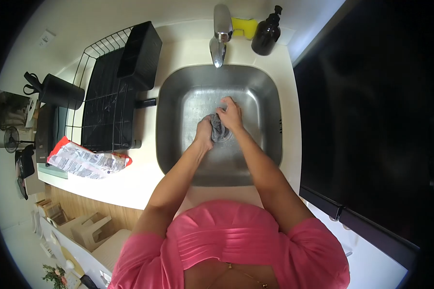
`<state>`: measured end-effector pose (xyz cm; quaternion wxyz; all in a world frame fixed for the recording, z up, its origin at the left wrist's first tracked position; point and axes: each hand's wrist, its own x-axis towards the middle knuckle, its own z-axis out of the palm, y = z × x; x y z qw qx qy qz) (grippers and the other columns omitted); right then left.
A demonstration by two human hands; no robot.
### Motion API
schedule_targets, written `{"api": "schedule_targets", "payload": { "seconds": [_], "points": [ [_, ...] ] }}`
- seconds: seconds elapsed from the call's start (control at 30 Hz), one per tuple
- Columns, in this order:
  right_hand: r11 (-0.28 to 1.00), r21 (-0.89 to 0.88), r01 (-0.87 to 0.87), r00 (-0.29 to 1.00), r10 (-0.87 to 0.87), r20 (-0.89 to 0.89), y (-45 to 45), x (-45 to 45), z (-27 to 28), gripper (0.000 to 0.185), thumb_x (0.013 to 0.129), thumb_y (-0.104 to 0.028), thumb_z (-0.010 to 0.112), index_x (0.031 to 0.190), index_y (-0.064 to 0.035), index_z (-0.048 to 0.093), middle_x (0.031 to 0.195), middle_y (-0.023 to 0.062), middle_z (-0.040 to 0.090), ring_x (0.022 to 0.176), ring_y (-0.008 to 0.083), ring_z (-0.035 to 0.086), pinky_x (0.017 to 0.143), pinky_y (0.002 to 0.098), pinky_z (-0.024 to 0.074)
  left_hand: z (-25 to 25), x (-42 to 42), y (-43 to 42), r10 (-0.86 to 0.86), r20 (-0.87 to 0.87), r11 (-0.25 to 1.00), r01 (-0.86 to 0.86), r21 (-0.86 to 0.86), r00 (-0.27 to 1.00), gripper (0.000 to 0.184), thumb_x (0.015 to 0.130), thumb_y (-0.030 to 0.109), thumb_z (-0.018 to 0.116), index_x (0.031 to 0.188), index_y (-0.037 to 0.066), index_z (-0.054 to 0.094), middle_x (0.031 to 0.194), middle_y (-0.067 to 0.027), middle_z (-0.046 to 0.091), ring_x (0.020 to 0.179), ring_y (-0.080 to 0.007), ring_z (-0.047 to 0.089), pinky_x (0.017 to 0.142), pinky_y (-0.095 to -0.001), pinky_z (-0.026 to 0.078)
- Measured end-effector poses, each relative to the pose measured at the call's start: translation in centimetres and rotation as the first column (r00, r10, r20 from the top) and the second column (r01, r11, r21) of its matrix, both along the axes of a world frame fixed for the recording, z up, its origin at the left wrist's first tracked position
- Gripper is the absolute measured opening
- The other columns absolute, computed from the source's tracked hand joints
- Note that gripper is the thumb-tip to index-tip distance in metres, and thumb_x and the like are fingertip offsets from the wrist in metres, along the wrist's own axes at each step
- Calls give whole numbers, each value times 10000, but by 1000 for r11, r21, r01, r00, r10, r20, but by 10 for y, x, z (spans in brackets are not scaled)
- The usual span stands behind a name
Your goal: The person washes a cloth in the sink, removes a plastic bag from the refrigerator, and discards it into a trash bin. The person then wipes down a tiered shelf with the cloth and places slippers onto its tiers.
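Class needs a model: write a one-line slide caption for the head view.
The left hand holds a bunched grey cloth in a metal sink, the right hand close beside it.

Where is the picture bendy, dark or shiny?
Head view: the counter edges bow, and the picture's corners go black; head view: light whitens that counter and glints on the tap and sink; head view: the cloth shows little detail.

Left grip, right grip, gray cloth between, steel sink
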<state>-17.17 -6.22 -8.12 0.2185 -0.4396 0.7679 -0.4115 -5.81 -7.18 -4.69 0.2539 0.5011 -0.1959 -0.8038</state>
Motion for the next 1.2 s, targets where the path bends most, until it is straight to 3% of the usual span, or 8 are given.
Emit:
{"api": "schedule_targets", "payload": {
  "seconds": [0.3,0.43,0.73,0.87,0.93,1.0,1.07,1.2],
  "points": [
    [986,-90,-144,288,128,949,16,-5,32,435,870,-383,521,946,28,640,912,67,647,842,176,613,801,273,456,4,38,-36,-59,-95,996,65,68,994,343,891,393,454,896,73,576,823,-54,620,760,-162,604,630,-333,480],
    [958,-286,-19,771,196,606,1,55,35,233,795,-233,623,793,-1,646,732,121,629,634,178,564,622,296,454,-83,39,-38,-203,-783,960,278,-40,588,384,894,460,435,909,106,583,773,-25,610,676,-136,590,544,-304,478],
    [947,-317,51,983,8,184,-9,56,27,166,727,-103,570,607,5,533,580,213,502,493,366,484,490,386,395,-7,14,-13,-146,-31,980,140,-145,989,312,924,324,353,973,70,528,879,-101,593,757,-229,595,671,-356,492],
    [983,-185,4,984,29,178,4,73,45,250,798,-142,551,622,36,544,524,174,479,487,179,426,511,352,388,-93,16,-22,-28,-857,999,38,-10,515,334,933,317,332,1033,60,522,924,-108,598,777,-235,588,691,-380,489],
    [973,-162,164,960,-120,252,-5,43,18,373,849,-248,545,613,40,550,518,158,485,506,174,436,523,369,391,-29,4,-18,-8,-201,987,40,157,980,356,935,338,332,1043,55,520,950,-112,599,780,-235,584,683,-371,487],
    [944,-147,295,946,-311,-96,-14,-11,-25,618,886,-481,439,558,36,528,469,129,475,484,201,468,512,412,380,1,11,-23,-149,83,989,151,-11,985,396,934,375,342,1107,59,505,1079,-117,563,933,-224,545,791,-336,439],
    [849,294,439,824,-511,246,-12,-52,1,693,872,-602,324,799,25,612,739,168,614,730,255,590,673,387,441,19,34,-37,-215,336,933,295,-207,917,424,935,385,348,1156,55,495,1128,-126,543,1052,-220,508,888,-321,391],
    [559,-139,817,455,-479,751,-36,-67,-29,699,859,-615,332,1306,-79,335,1328,135,371,1211,274,362,976,402,308,4,70,-34,-199,411,853,364,-374,889,401,928,359,396,1204,73,454,1148,-98,515,1066,-206,482,895,-338,372]
  ]
}}
